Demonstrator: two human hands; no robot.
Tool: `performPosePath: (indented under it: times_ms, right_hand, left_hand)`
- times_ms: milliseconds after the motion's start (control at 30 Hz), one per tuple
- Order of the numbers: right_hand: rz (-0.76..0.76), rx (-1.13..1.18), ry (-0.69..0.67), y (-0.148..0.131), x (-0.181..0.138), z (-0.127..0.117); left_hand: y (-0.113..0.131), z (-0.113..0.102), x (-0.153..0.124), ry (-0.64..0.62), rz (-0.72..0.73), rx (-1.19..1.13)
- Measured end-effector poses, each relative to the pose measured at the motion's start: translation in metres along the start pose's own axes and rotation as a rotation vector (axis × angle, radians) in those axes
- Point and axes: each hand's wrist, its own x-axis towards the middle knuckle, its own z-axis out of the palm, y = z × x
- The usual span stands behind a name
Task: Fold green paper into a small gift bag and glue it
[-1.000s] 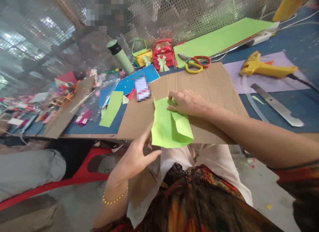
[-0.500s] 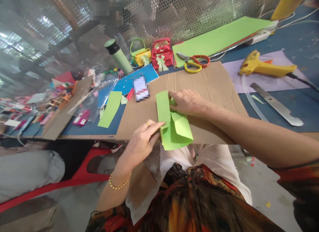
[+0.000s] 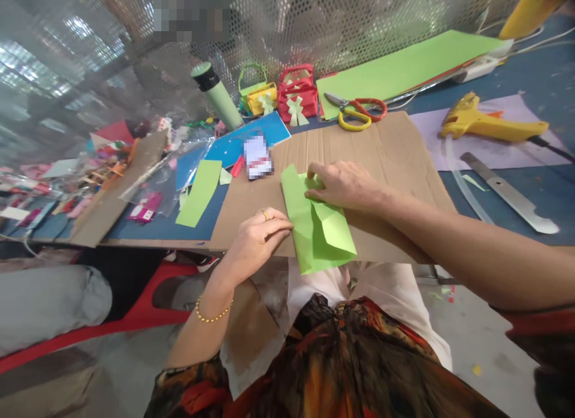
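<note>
A folded piece of light green paper (image 3: 303,235) lies over the front edge of the cardboard sheet (image 3: 251,205), with a loose flap standing up on its right half. My left hand (image 3: 260,241) has thumb and fingertips pinched together at the paper's left edge. Bent fingers of my right hand (image 3: 344,184) grip the upper right of the same paper, partly hiding it. Left of the cardboard lies a green paper strip (image 3: 200,193). Scissors (image 3: 354,112) with one red and one yellow handle rest at the cardboard's back edge.
A yellow glue gun (image 3: 492,121) and a metal blade (image 3: 510,193) lie to the right. Small red paper bags (image 3: 297,94), a green flask (image 3: 218,97) and green sheets (image 3: 413,70) stand or lie behind. Craft scraps and a cardboard strip (image 3: 119,190) are on the left.
The paper's left strip, flat before, now looks folded narrower along the left side. My left hand has shifted slightly outward to that edge; my right hand stays on the paper.
</note>
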Motion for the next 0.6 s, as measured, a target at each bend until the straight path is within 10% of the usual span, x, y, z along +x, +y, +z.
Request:
performPosePath:
  times_ms: [600]
  right_hand:
    - [0.010, -0.023, 0.001, -0.002, -0.002, 0.000]
  left_hand:
    - [-0.011, -0.018, 0.039, -0.252, 0.000, 0.055]
